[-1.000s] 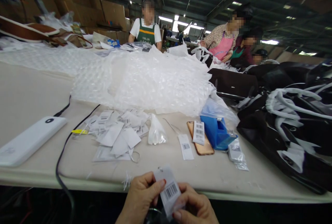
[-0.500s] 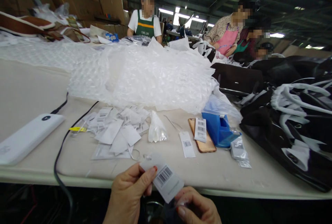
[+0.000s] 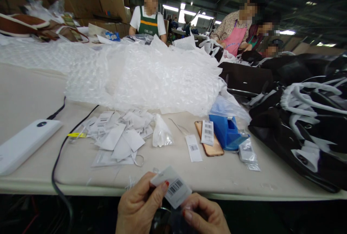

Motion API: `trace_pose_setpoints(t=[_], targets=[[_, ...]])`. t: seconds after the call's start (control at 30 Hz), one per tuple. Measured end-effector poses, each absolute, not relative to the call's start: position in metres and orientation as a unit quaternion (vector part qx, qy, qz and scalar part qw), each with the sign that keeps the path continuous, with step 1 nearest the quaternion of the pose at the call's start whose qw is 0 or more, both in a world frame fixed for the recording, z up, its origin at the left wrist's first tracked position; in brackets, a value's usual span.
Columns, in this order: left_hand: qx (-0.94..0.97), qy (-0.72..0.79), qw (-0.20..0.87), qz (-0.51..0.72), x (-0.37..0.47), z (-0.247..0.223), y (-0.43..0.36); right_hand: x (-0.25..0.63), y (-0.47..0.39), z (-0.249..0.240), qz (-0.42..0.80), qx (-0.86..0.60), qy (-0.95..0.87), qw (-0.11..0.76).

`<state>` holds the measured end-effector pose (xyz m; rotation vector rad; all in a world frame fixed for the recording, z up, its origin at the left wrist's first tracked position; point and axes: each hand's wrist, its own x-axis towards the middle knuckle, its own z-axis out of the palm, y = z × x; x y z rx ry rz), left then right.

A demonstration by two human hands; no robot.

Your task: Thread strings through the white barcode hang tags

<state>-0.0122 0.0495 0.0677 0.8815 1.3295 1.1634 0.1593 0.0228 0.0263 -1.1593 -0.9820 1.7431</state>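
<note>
My left hand (image 3: 143, 201) pinches a white barcode tag (image 3: 175, 189) between thumb and fingers at its upper left, just past the table's front edge. The tag is tilted, its printed side towards me. At its lower right corner is my right hand (image 3: 206, 214), fingers pressed together on what looks like see-through plastic film (image 3: 177, 221), dim against the dark background. Whether these fingers also grip the tag is hidden. Beyond my hands lies a loose pile of white tags (image 3: 119, 136), some with barcodes and strings. A clear bag of small white pieces (image 3: 161, 133) sits beside it.
A single tag (image 3: 193, 148), a phone (image 3: 213, 143) with a barcode strip (image 3: 207, 133) on it, and a blue tape dispenser (image 3: 225, 133) lie to the right. Bubble wrap (image 3: 151, 75) spans the back. Dark bags (image 3: 287, 133) crowd the right; a white power bank (image 3: 27, 145) lies left. Co-workers stand beyond.
The tag has tipped a little flatter between my hands, its lower corner drawing closer to my right fingers. The whole view has shifted slightly.
</note>
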Motion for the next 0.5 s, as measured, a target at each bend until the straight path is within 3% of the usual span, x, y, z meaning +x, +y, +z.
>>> trace_pose_setpoints(t=[0.5], targets=[[0.41,0.567,0.566,0.436,-0.017,0.06,0.048,0.149,0.016,0.016,0.701,-0.505,-0.246,0.44]])
